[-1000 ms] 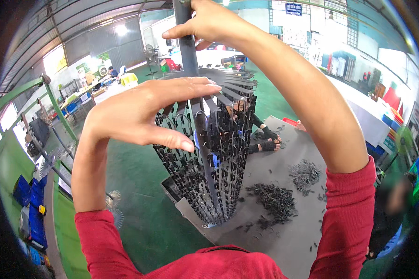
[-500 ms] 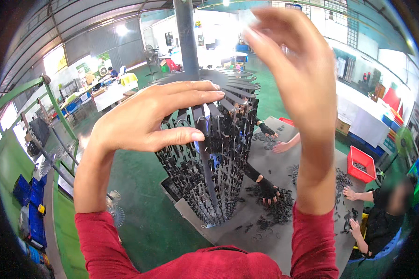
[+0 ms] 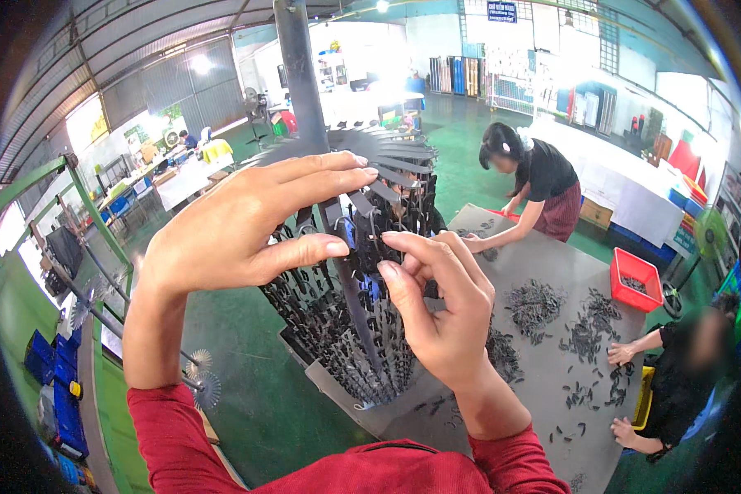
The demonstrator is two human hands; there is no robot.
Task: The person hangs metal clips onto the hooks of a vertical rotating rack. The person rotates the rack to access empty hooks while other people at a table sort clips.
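A tall rack [image 3: 362, 329] stands before me, hung all around with small black curved pieces. A toothed dark metal disc [image 3: 387, 151] crowns it, on a thick grey pole [image 3: 301, 74]. My left hand [image 3: 230, 214] lies across the disc's near left edge, fingers stretched over the teeth and thumb apart below them. At the rack's near right side is my right hand [image 3: 440, 305], its thumb and index finger closing in a pinch at a small black piece [image 3: 369, 239] under the rim. The fingertips partly hide that piece.
A grey table [image 3: 461, 412] to the right bears piles of black pieces [image 3: 535, 306] and a red basket [image 3: 636, 280]. One person [image 3: 535, 173] bends over its far side; another [image 3: 675, 395] sits at the right. Green framework [image 3: 99, 214] stands left.
My right hand has come down from high on the right to the rack, its fingers drawing into a pinch. The left hand stays on the disc. A bending person has come into sight.
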